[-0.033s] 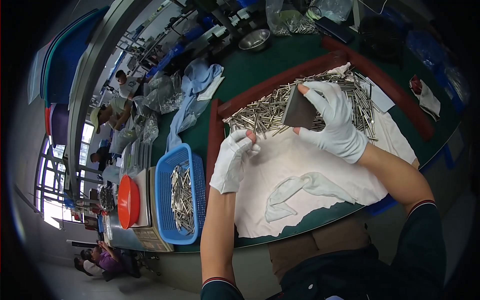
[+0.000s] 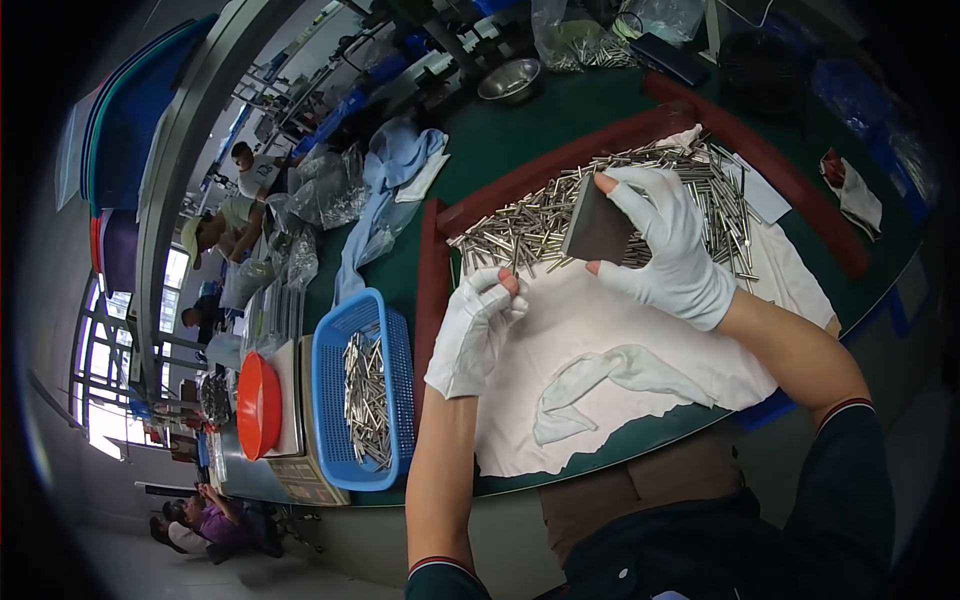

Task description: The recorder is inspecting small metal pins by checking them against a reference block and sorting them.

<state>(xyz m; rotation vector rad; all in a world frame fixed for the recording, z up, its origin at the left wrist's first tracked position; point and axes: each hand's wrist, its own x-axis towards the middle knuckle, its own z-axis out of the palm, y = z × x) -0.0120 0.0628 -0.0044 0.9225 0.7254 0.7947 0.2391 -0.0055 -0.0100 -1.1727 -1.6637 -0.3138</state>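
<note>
My right hand (image 2: 668,228), in a white glove with bare thumb and fingertip, grips a dark grey rectangular block (image 2: 597,228) by its edges, tilted above the pile. Below and behind the block lies a wide heap of slim metal pins (image 2: 530,222), spread over a pale cloth (image 2: 640,322). My left hand (image 2: 478,325), gloved the same way, is at the heap's near left edge. Its thumb and fingers are pinched together; anything between them is too small to tell from the pins behind.
Dark red bars (image 2: 570,160) border the heap on the green table. A blue basket (image 2: 402,385) of pins stands left, beside a red bowl (image 2: 258,405). A crumpled white rag (image 2: 610,375) lies near me. A metal bowl (image 2: 510,80) sits farther back. Other people (image 2: 225,225) are at left.
My left hand has shifted slightly to the right and toward me, its fingers still pinched. My right hand and the block have barely moved.
</note>
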